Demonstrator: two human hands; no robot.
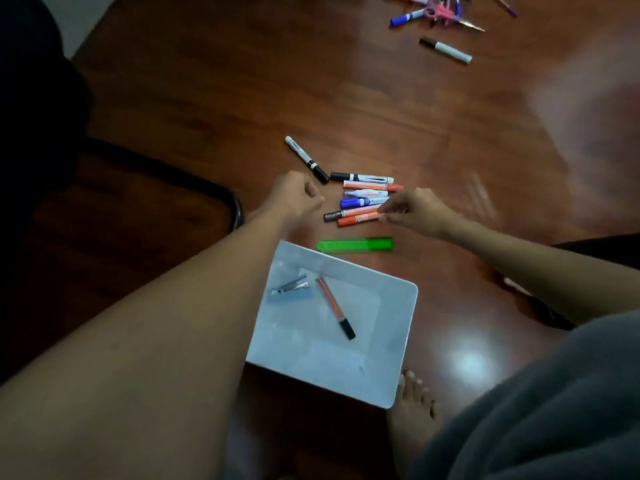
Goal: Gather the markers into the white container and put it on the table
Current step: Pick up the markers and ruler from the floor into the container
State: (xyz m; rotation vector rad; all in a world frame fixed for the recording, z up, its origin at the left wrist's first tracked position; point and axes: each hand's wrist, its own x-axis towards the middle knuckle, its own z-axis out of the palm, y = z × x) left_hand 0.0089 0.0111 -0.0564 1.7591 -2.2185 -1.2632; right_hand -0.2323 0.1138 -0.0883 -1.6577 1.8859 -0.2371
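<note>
Early going here. The white container (388, 341) sits on the wooden floor (207, 98), just in front of the person's bare foot (414, 407), and it holds very little: one orange marker with a black cap (335, 307) lying loose in the middle, plus a grey-and-silver marker or two (290, 285) near its far left corner, too blurred to count.

Most of the work lies beyond the container. A green marker (355, 244) rests just past its far rim. Further out is a tight cluster of markers (360, 199), orange, blue, white and black, with a black-capped white marker (306, 159) angled off its left end.

The right hand (415, 211) is at the cluster's right end, fingertips pinching the tail of an orange marker (358, 220) in the nearest row. The left hand (298, 194) hovers at the cluster's left end, curled into a loose fist; whether it grips anything, I cannot tell.

Far beyond the container, a second scatter of markers (440, 15) waits untouched. Then the lift to the table, which is not in view.
</note>
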